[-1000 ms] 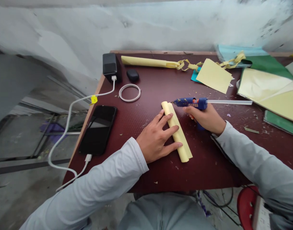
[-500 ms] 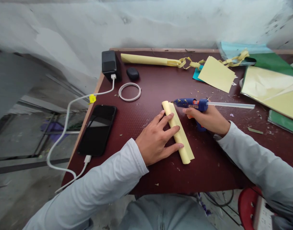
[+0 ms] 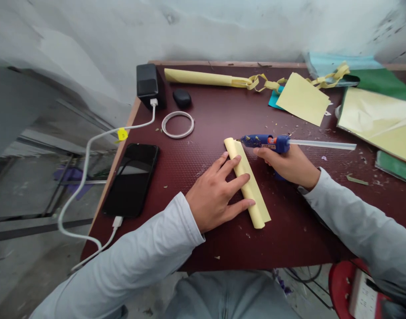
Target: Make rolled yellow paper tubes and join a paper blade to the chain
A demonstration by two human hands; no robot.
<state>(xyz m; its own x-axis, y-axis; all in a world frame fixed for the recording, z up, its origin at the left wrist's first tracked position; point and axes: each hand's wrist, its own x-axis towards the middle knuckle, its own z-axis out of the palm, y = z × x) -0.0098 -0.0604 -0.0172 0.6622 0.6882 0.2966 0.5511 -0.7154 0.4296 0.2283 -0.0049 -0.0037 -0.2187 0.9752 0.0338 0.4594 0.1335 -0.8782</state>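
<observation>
A partly rolled sheet of yellow paper point(image 3: 255, 213) lies slantwise on the dark red table, its flat edge strip facing right. My left hand point(image 3: 219, 190) rests on the roll with fingers spread, pressing it against the tabletop. In my right hand point(image 3: 294, 164) is a blue hot glue gun point(image 3: 261, 141), gripped round its handle. The gun's nozzle points left and sits at the top end of the paper's flat strip; whether it touches I cannot tell. A translucent glue stick point(image 3: 325, 144) juts out of the gun's back to the right.
Left on the table are a black phone point(image 3: 131, 179), a white cable point(image 3: 90, 153), a black power bank point(image 3: 149, 86), a small black case point(image 3: 182, 98) and a tape ring point(image 3: 164, 127). A yellow paper tube point(image 3: 199, 77) with a paper chain lies behind; yellow sheets point(image 3: 382, 115) are right.
The view has shifted slightly. Both hands, the paper roll and the glue gun keep nearly the same places relative to one another, the nozzle staying at the strip's top end.
</observation>
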